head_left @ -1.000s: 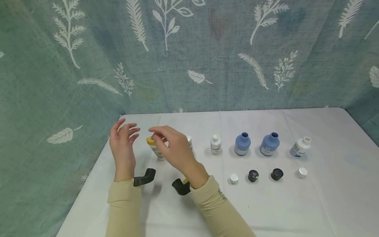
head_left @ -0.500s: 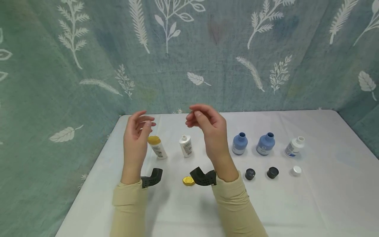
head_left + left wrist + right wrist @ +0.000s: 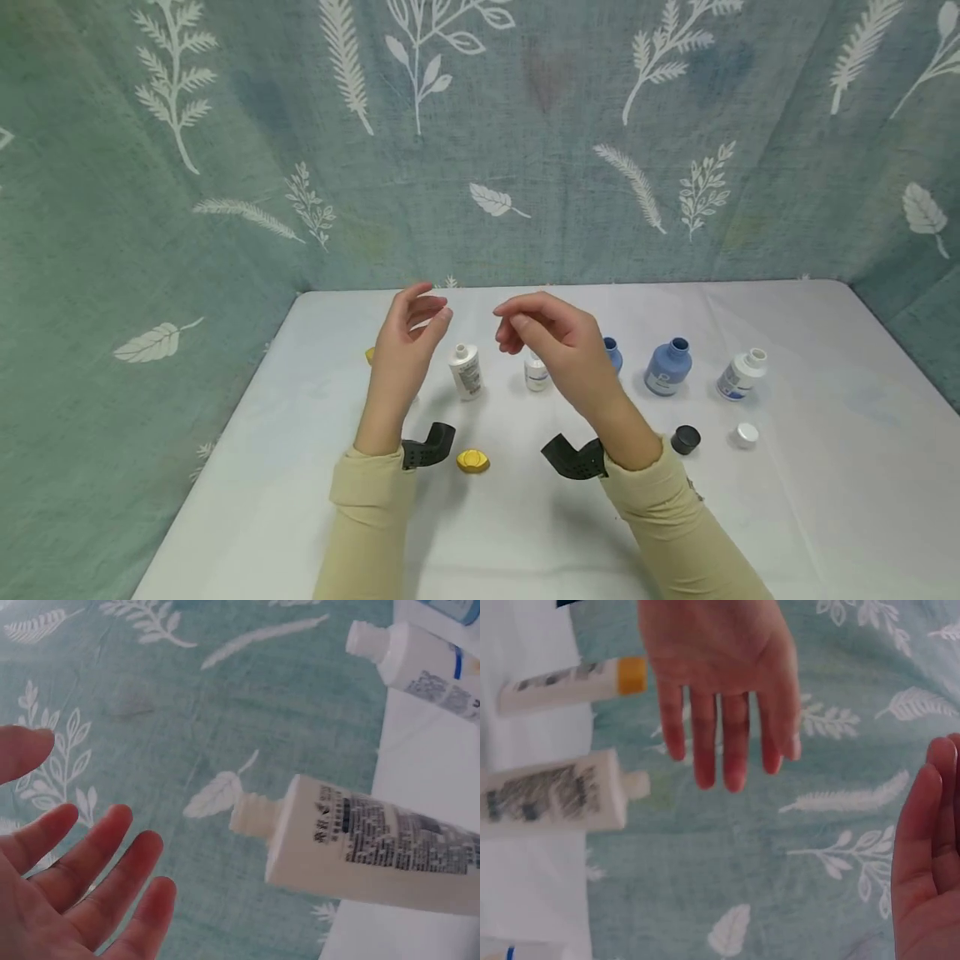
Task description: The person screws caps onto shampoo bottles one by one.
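Note:
My left hand [image 3: 408,350] hovers above the table with loosely bent fingers and nothing in it. My right hand [image 3: 558,342] is raised opposite it, also holding nothing. Between them stands an uncapped white bottle [image 3: 467,372] with printed text, its threaded neck [image 3: 255,815] bare in the left wrist view. Closer to me lies a yellow cap [image 3: 472,461]. The left hand mostly covers a white bottle with a yellow cap on; the right wrist view shows this yellow-capped bottle [image 3: 570,685] whole. A small white bottle [image 3: 536,372] stands partly behind the right hand's fingers.
Farther right stand two open blue bottles, one [image 3: 612,356] partly behind the right hand, the other [image 3: 669,367] in full view, and an open white bottle [image 3: 742,375]. A black cap [image 3: 686,439] and white cap [image 3: 746,435] lie in front. A leaf-patterned cloth [image 3: 487,150] hangs behind the table.
The right hand has left the area by the yellow-capped bottle and moved right. My left hand has also shifted right, now covering that bottle. The yellow cap has come into full view.

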